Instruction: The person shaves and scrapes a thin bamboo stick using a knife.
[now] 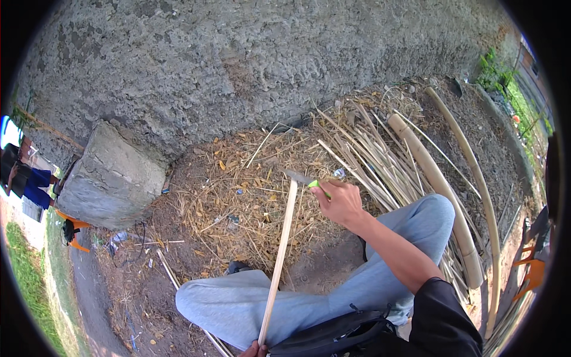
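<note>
My right hand point(341, 201) is closed round the green handle of a knife point(301, 178). The blade points left and lies at the top end of a long pale bamboo strip point(279, 256). That strip slants up from my lap, passing over my left leg. At the bottom edge my left hand point(254, 350) grips the strip's lower end; only its fingertips show. A black waist bag point(339, 333) rests across my lap, over my light blue trousers point(232, 302).
Split bamboo strips point(372, 157) lie heaped to the right, beside a thick bamboo pole point(440, 184) and a thinner curved one point(473, 166). A rough wall point(267, 59) rises ahead, with a concrete block point(113, 175) at left. Another person point(33, 178) is at far left.
</note>
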Demonstrator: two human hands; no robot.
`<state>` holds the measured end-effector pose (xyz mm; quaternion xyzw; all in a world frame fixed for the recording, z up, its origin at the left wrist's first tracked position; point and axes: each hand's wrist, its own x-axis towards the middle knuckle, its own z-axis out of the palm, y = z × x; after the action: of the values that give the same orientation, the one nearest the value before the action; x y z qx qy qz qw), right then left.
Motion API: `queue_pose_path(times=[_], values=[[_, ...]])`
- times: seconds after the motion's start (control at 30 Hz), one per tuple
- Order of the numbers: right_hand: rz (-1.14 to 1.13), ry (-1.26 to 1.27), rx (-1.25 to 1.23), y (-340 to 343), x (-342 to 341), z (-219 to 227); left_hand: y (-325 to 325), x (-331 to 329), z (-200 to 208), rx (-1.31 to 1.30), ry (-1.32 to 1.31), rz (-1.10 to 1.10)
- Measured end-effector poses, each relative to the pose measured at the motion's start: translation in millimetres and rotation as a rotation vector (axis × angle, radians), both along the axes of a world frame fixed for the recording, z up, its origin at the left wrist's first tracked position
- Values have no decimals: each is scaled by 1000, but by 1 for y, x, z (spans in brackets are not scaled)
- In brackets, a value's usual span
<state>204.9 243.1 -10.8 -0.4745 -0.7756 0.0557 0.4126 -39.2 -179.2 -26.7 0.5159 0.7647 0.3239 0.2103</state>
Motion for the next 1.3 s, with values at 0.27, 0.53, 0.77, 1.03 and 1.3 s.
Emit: queue_pose_path(times=[0.27,0.53,0.77,1.03,1.3], values=[[139,-20,-50,-25,-10,15,9,3,6,-39,29,-36],[119,-3,28,-22,-12,10,15,9,10,-23,7,5],[76,-5,-22,-14,-9,4,16,7,10,78,124,-86],[64,-26,17,-13,-8,3,7,1,-5,130,148,-101],[-120,-133,-106,20,29,7,7,-1,6,93,59,-57]])
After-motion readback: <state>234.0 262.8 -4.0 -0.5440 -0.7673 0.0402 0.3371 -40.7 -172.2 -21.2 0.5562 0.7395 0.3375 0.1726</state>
